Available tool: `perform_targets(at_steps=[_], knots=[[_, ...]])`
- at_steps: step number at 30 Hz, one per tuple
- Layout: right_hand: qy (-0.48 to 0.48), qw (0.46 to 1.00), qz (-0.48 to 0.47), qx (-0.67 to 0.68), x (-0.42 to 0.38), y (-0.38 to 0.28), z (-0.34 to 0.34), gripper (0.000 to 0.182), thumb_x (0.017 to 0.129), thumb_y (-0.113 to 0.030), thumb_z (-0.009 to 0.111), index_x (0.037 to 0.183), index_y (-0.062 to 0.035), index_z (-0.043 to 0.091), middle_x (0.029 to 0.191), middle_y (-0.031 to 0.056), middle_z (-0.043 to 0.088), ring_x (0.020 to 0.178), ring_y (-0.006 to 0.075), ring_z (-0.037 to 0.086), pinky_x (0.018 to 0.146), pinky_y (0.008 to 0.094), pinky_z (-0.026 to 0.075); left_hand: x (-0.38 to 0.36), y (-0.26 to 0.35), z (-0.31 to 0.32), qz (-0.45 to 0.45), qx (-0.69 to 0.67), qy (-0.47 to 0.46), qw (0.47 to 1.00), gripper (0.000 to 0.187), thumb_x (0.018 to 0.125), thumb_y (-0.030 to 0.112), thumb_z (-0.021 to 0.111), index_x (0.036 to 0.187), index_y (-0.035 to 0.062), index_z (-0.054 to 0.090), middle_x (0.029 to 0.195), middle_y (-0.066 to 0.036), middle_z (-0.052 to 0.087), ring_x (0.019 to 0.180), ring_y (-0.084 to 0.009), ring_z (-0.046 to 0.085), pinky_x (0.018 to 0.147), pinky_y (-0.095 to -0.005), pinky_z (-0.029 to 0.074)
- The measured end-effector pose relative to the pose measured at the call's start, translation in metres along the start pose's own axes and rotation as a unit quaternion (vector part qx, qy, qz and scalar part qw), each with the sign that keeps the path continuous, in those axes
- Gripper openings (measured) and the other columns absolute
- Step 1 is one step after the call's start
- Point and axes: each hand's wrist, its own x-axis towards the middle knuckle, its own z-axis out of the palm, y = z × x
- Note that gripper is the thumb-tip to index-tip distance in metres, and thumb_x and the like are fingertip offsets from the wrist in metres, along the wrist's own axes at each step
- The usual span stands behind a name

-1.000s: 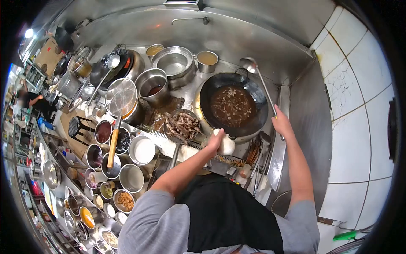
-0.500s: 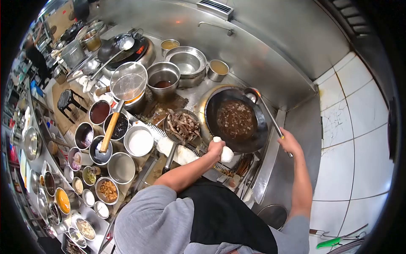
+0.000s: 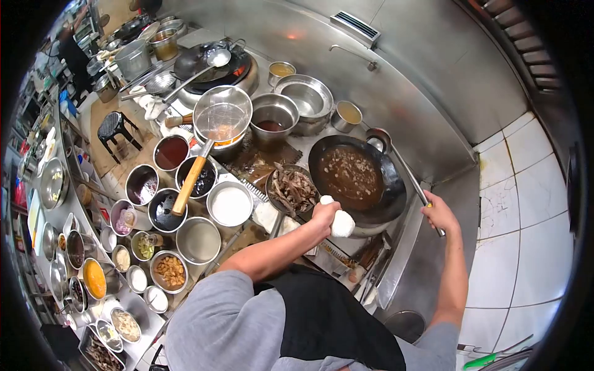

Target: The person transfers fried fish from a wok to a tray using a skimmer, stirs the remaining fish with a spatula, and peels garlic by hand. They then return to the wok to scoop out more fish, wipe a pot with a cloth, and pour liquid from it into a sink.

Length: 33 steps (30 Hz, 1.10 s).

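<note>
My left hand (image 3: 325, 214) is closed around a white cloth (image 3: 342, 224) at the near left rim of a black wok (image 3: 395, 199). Brown liquid with small bits (image 3: 351, 176) lies in the wok. In my right hand (image 3: 441, 211) is the long handle of a ladle (image 3: 409, 170), whose bowl rests near the wok's far right rim. Left of the wok, a round pan or skimmer (image 3: 276, 226) with a metal handle holds dark brown strips (image 3: 292, 190), perhaps meat. My left forearm partly hides that handle.
A wire strainer (image 3: 223, 114) with a wooden handle lies over a pot on the left. Around it stand several bowls of sauces, a white-filled bowl (image 3: 229, 204) and a steel pot (image 3: 274, 114). A second wok (image 3: 204, 65) stands behind. A steel wall (image 3: 427, 105) bounds the right.
The view has turned left, so the scene sits farther right. The wok has shifted left over its burner, covering the ring's left side. Both hands keep their grip.
</note>
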Motion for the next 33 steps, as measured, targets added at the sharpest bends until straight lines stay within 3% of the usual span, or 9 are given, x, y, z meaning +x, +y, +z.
perform_targets(at_steps=[12, 14, 19, 23, 33], knots=[[-0.001, 0.996, -0.093, -0.002, 0.036, -0.105, 0.013, 0.063, 0.080, -0.001, 0.052, 0.139, -0.0010, 0.033, 0.057, 0.0018, 0.046, 0.041, 0.0095, 0.042, 0.037, 0.0285, 0.035, 0.002, 0.083, -0.031, 0.063, -0.056, -0.012, 0.996, 0.015, 0.069, 0.001, 0.056, 0.084, 0.0005, 0.053, 0.075, -0.009, 0.058, 0.062, -0.0225, 0.061, 0.055, -0.0371, 0.051], [-0.006, 0.992, -0.120, -0.046, 0.046, -0.124, 0.011, 0.062, 0.080, -0.001, 0.052, 0.139, -0.0011, 0.034, 0.057, 0.0017, 0.046, 0.041, 0.0092, 0.042, 0.037, 0.0284, 0.035, 0.004, 0.097, -0.032, 0.056, -0.086, -0.020, 0.995, 0.011, 0.076, 0.004, 0.054, 0.085, -0.0005, 0.053, 0.073, -0.011, 0.059, 0.061, -0.0266, 0.062, 0.055, -0.0403, 0.054], [-0.030, 0.983, -0.147, -0.107, 0.057, -0.176, 0.007, 0.051, 0.079, -0.002, 0.054, 0.129, -0.0030, 0.045, 0.059, 0.0016, 0.047, 0.041, 0.0096, 0.044, 0.038, 0.0282, 0.037, 0.010, 0.123, -0.038, 0.030, -0.106, -0.028, 0.993, 0.010, 0.079, 0.007, 0.053, 0.087, 0.0005, 0.052, 0.075, -0.012, 0.059, 0.066, -0.0275, 0.063, 0.061, -0.0419, 0.055], [-0.035, 0.980, -0.135, -0.145, 0.067, -0.207, 0.006, 0.056, 0.079, -0.003, 0.056, 0.133, -0.0018, 0.041, 0.061, 0.0032, 0.049, 0.043, 0.0107, 0.045, 0.040, 0.0288, 0.040, 0.021, 0.132, -0.044, 0.002, -0.172, -0.052, 0.984, 0.011, 0.076, 0.005, 0.056, 0.084, -0.0012, 0.054, 0.074, -0.011, 0.059, 0.063, -0.0247, 0.062, 0.057, -0.0390, 0.054], [-0.040, 0.965, -0.126, -0.227, 0.079, -0.258, 0.005, 0.065, 0.080, -0.004, 0.058, 0.139, -0.0012, 0.033, 0.062, 0.0047, 0.050, 0.047, 0.0123, 0.047, 0.041, 0.0301, 0.042, 0.007, 0.161, -0.035, -0.021, -0.230, -0.099, 0.968, 0.009, 0.082, 0.007, 0.048, 0.087, 0.0009, 0.051, 0.077, -0.012, 0.059, 0.070, -0.0283, 0.063, 0.064, -0.0425, 0.055]])
